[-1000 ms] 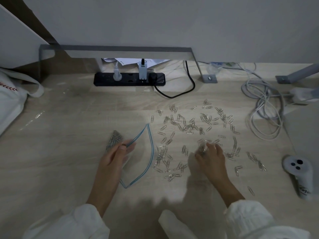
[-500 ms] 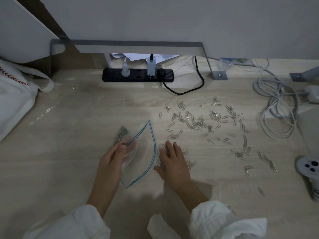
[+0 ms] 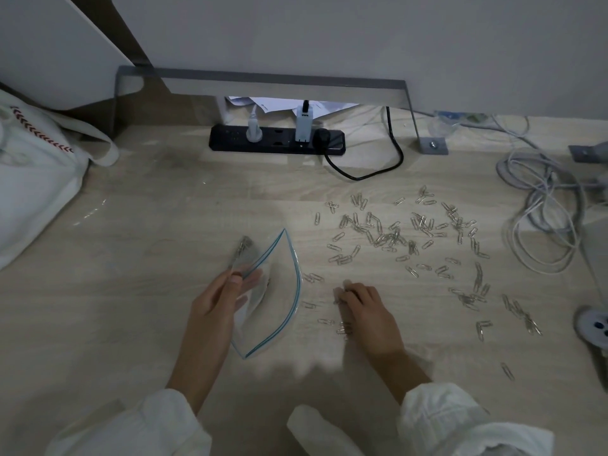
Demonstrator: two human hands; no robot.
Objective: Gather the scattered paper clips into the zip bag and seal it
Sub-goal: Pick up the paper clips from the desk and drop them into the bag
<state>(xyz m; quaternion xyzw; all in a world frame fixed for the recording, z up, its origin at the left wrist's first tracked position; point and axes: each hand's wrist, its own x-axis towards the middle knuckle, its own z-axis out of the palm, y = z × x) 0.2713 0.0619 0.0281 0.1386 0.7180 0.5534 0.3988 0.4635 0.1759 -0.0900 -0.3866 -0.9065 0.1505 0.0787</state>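
- Fingers (image 3: 237, 280) of left hand (image 3: 214, 311): pinched with the thumb on one lip of the zip bag (image 3: 283, 291), whose mouth gapes toward the right.
- Fingers (image 3: 345, 291) of right hand (image 3: 368, 311): curled down over a few paper clips (image 3: 343, 330) just right of the bag. View blurred, so I cannot tell whether they grip.
- Some clips sit in the bag's far corner.
- Most lie scattered on the desk (image 3: 148, 258), further right.
- Power strip (image 3: 276, 143) at the rear.
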